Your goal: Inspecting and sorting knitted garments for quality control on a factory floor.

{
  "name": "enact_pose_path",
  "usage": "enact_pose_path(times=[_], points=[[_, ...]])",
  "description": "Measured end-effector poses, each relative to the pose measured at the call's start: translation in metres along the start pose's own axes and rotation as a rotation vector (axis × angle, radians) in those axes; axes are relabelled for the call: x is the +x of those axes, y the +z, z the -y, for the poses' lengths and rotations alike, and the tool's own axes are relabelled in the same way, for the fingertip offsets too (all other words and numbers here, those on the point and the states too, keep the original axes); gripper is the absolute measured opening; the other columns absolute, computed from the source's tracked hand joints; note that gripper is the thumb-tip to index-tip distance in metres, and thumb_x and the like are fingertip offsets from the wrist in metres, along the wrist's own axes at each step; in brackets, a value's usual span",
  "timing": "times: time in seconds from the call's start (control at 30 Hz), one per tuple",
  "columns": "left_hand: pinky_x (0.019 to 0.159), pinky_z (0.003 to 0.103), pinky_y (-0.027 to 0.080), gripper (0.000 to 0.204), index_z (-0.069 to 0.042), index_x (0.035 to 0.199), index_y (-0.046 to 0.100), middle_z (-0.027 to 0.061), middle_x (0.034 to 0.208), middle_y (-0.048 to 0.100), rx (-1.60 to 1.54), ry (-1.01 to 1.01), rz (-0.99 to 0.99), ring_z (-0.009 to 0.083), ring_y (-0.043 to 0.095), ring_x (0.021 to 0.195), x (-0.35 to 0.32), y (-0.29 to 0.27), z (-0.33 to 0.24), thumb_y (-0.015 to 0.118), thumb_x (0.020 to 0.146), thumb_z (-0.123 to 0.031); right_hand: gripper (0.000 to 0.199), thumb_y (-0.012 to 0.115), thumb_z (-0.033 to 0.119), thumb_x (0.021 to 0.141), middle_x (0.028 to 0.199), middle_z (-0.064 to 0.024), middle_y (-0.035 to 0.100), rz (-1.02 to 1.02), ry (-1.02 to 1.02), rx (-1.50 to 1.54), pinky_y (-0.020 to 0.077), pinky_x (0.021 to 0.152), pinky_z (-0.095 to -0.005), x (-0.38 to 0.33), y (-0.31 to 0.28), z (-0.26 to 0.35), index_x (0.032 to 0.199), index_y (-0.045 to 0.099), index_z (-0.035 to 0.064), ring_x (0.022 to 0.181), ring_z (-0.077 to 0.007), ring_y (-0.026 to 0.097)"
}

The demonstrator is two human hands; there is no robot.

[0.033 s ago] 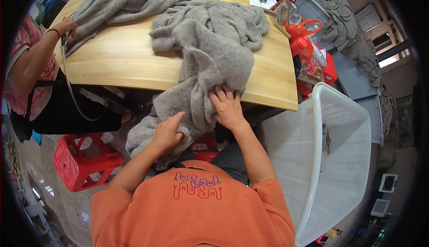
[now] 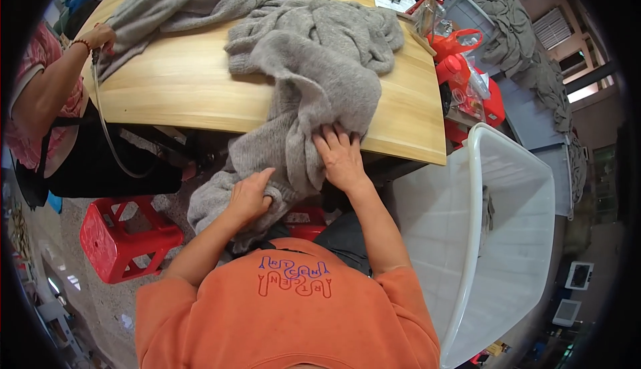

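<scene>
A grey knitted garment lies bunched over the table edge and hangs down toward my lap. My right hand rests on the hanging knit just off the table edge, its fingers spread and their tips sunk into the folds. Lower and to the left, my left hand lies on the same knit. Its index finger is stretched out and its thumb stands apart; the other fingers are mostly hidden. Above my hands, a loose flap of the knit curls up from the pile.
Another grey knit covers the table's far left, with a co-worker's hand at it. A white bin stands at my right, a red stool at my left. Red bags and bottles crowd the wooden table's right side.
The loose flap of grey knit above my hands has shifted slightly and its raised edge has rolled to the left. Both my hands stay almost in place.
</scene>
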State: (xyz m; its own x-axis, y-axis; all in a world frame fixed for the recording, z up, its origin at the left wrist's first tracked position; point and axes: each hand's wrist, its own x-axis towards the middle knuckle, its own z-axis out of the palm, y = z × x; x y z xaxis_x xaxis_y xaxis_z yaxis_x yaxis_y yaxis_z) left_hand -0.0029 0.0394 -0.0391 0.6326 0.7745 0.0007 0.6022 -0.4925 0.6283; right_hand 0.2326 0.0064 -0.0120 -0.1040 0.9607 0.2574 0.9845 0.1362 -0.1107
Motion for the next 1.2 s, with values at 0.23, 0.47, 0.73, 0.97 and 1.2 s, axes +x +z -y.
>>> enact_pose_path(times=[0.23, 0.47, 0.73, 0.97, 1.2], points=[[0.074, 0.040, 0.045, 0.052, -0.007, 0.107, 0.053, 0.0159, 0.096, 0.056, 0.397, -0.052, -0.010, 0.0338, 0.054, 0.087, -0.038, 0.019, 0.041, 0.066, 0.057, -0.008, 0.025, 0.055, 0.003, 0.058, 0.078, -0.0086, 0.056, -0.095, 0.050, 0.111, 0.0411, 0.062, -0.0371, -0.020, -0.015, -0.008, 0.082, 0.054, 0.0076, 0.075, -0.0289, 0.053], [0.065, 0.025, 0.044, 0.020, 0.000, 0.080, 0.059, 0.0014, 0.071, 0.058, -0.627, -0.327, -0.082, 0.0121, 0.054, 0.069, -0.052, -0.017, 0.080, 0.051, 0.063, 0.002, 0.024, 0.055, 0.012, 0.066, 0.076, -0.0083, 0.064, 0.046, 0.838, 1.371, 0.0471, 0.066, -0.0283, -0.168, -0.133, -0.031, 0.085, 0.062, -0.0017, 0.069, -0.0154, 0.060], [0.073, 0.025, 0.044, 0.023, 0.003, 0.091, 0.061, 0.0049, 0.084, 0.061, -0.713, -0.580, -0.394, 0.0142, 0.057, 0.078, -0.049, -0.047, 0.137, 0.048, 0.072, 0.000, 0.035, 0.046, 0.001, 0.070, 0.098, -0.0229, 0.058, 0.536, 1.075, 0.120, 0.0427, 0.082, -0.0439, -0.266, 0.012, -0.024, 0.104, 0.053, -0.0005, 0.094, -0.0395, 0.054], [0.078, 0.028, 0.043, 0.041, -0.003, 0.110, 0.051, 0.0118, 0.103, 0.055, 0.354, -0.223, -0.386, 0.0227, 0.055, 0.092, -0.103, -0.050, 0.127, 0.060, 0.071, -0.006, 0.051, 0.065, 0.006, 0.062, 0.108, -0.0176, 0.054, 0.149, 0.837, 0.776, 0.0388, 0.090, -0.0333, -0.237, 0.001, -0.029, 0.109, 0.050, -0.0044, 0.102, -0.0286, 0.051], [0.072, 0.030, 0.045, 0.038, -0.003, 0.103, 0.057, 0.0145, 0.093, 0.061, 0.052, -0.337, -0.148, 0.0205, 0.059, 0.084, -0.106, 0.007, 0.095, 0.068, 0.069, -0.014, 0.040, 0.071, 0.010, 0.063, 0.086, -0.0116, 0.062, 0.452, 0.895, 0.882, 0.0447, 0.074, -0.0291, -0.198, -0.005, -0.012, 0.099, 0.057, -0.0017, 0.080, -0.0210, 0.058]])
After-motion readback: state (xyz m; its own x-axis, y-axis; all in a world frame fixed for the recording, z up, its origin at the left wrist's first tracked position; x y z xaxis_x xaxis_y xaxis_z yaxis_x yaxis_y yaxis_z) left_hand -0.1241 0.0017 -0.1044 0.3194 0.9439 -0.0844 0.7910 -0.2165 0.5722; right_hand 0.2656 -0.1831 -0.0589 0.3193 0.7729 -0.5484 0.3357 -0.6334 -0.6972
